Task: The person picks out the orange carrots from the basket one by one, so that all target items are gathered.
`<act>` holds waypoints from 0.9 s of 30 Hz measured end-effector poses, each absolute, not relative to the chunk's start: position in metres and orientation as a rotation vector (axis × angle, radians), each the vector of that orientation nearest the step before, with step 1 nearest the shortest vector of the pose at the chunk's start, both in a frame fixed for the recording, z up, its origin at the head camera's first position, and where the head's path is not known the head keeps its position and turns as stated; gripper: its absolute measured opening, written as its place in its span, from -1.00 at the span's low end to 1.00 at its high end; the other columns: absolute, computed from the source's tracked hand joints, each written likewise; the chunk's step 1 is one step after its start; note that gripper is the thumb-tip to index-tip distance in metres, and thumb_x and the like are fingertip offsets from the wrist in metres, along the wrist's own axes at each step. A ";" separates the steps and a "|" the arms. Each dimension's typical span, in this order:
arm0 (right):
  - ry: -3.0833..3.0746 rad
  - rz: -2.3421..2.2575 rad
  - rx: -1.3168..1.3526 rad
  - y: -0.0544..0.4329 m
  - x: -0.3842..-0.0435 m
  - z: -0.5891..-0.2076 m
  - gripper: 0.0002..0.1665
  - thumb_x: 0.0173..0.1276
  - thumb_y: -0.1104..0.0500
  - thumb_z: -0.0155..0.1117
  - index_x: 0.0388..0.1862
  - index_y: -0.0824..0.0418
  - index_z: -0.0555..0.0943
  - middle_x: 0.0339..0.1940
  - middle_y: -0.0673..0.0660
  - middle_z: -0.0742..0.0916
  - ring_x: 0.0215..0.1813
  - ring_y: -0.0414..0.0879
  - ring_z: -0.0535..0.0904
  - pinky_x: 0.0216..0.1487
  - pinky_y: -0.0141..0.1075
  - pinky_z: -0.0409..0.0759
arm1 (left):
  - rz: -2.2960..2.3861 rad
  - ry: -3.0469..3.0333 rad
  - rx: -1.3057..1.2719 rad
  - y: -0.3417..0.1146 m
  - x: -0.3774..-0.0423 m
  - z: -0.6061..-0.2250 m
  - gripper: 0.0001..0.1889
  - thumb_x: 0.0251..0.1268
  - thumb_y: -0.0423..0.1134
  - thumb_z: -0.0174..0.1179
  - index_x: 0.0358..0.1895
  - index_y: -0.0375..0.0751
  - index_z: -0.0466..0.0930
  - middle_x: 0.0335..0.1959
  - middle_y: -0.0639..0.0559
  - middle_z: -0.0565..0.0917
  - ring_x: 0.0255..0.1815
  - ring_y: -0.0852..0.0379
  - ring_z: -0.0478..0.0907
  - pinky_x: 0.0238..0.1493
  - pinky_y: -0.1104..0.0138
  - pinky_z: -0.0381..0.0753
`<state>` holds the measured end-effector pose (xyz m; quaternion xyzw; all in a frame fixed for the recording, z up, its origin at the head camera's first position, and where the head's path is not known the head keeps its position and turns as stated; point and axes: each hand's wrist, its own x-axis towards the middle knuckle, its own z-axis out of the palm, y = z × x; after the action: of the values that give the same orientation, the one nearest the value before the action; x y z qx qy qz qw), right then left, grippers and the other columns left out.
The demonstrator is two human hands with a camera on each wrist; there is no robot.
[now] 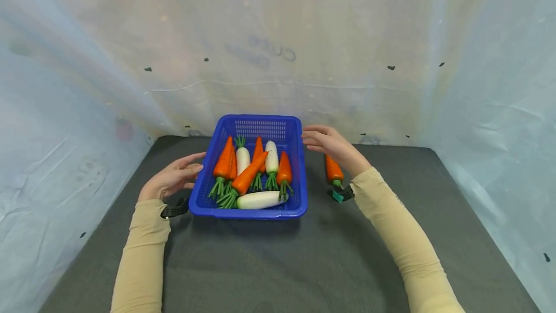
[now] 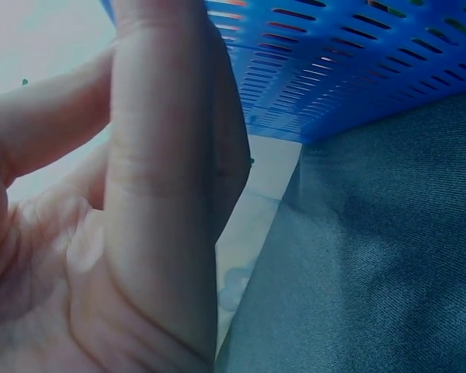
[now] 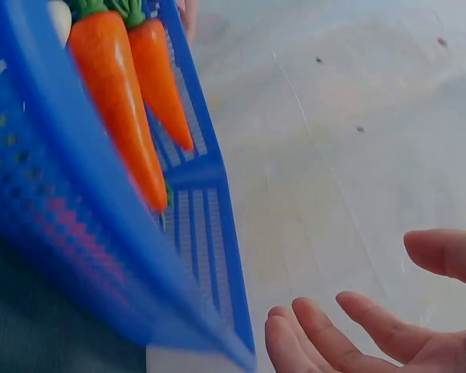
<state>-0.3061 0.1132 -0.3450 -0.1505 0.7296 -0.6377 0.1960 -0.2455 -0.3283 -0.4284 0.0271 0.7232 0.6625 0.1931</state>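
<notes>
A blue plastic basket (image 1: 249,214) with slotted walls holds several orange carrots (image 1: 249,175) and three white radishes (image 1: 260,200), all with green stem tufts. At its left side my left hand (image 1: 173,175) has its fingertips right at the rim, fingers extended. The left wrist view shows a long finger (image 2: 163,155) reaching up against the slotted wall. Beyond the opposite rim, my right hand (image 1: 327,144) is held with fingers extended towards the basket. In the right wrist view, that hand's spread fingers (image 3: 326,334) enclose nothing. Another carrot (image 1: 333,170) lies on the table under the right wrist, partly hidden by it.
A dark grey cloth covers the table (image 1: 260,269). Pale plastic sheeting (image 1: 339,42) with small dark marks rises behind the table and along both sides. Each wrist carries a black strap (image 1: 174,210).
</notes>
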 end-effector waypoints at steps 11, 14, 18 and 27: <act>1.906 -1.739 -0.367 0.054 -0.304 -0.354 -0.42 0.55 0.13 -0.04 0.44 0.35 0.21 0.36 0.35 0.39 0.35 0.20 0.31 0.33 -0.05 0.30 | 1.862 2.010 0.076 -0.328 -0.246 -0.427 -0.32 0.45 -0.14 0.06 0.52 -0.04 -0.03 0.18 -0.12 0.51 0.04 -0.07 0.58 0.00 0.02 0.57; 1.894 -1.729 -0.295 0.040 -0.303 -0.357 -0.42 0.53 0.13 -0.01 0.42 0.35 0.22 0.33 0.37 0.41 0.34 0.23 0.32 0.32 -0.03 0.30 | 1.857 2.013 0.079 -0.329 -0.246 -0.427 -0.32 0.45 -0.13 0.07 0.52 -0.04 -0.03 0.19 -0.12 0.51 0.04 -0.07 0.58 0.00 0.02 0.57; 1.877 -1.662 -0.208 0.028 -0.304 -0.362 -0.39 0.51 0.06 0.03 0.40 0.36 0.25 0.31 0.38 0.43 0.32 0.21 0.36 0.30 -0.03 0.34 | 1.849 2.024 0.075 -0.329 -0.246 -0.426 -0.30 0.43 -0.10 0.08 0.52 -0.04 -0.03 0.20 -0.12 0.50 0.05 -0.07 0.57 0.00 0.03 0.57; 1.817 -1.566 -0.146 0.020 -0.313 -0.366 -0.30 0.53 -0.09 -0.07 0.37 0.45 0.25 0.31 0.41 0.41 0.32 0.25 0.34 0.31 0.01 0.31 | 1.866 2.006 0.065 -0.329 -0.246 -0.427 -0.31 0.44 -0.12 0.08 0.52 -0.04 -0.03 0.20 -0.13 0.49 0.06 -0.08 0.57 0.00 0.02 0.57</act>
<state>-0.3128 0.0196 -0.3659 -0.0568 0.7053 -0.6076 0.3608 -0.2458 -0.3289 -0.4267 0.0231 0.7174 0.6671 0.1994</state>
